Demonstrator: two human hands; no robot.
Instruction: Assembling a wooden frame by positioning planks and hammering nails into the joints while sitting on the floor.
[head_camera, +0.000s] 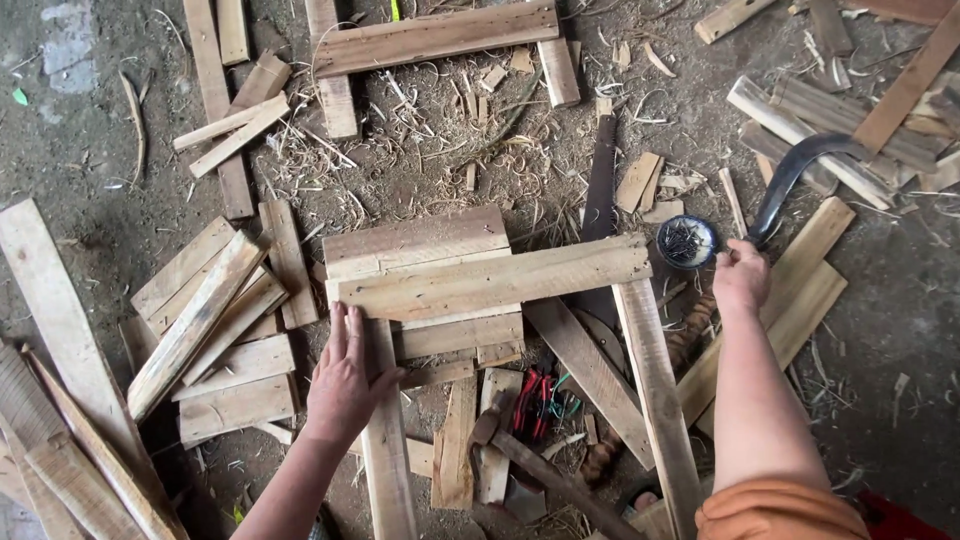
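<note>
Nearest to us, a hammer (520, 455) and red-handled pliers (530, 400) lie on the dirt floor (900, 300) between two upright wooden legs, close at hand, it seems, for whoever kneels here. Our left hand (345, 375) lies flat, fingers (340, 330) spread and released, palm pressing on the top of the left leg (388, 450) just where it meets the cross plank (495, 280); we judge that it is there to pin the joint steady, gripping nothing. The plank runs across above the fingertips, touching them at its lower edge, and its far end sits over the right leg (655, 390), which slants down toward us. Our right hand (740, 275) reaches out beyond that end, fingers curled at the rim of a small round tin of nails (686, 241); we cannot tell whether they already pinch a nail. A curved dark blade (790, 175) lies just past the hand. Stacked boards (205, 320) sit toward the left edge of the floor, and farther off more planks (435, 35) rest among shavings near the top edge
</note>
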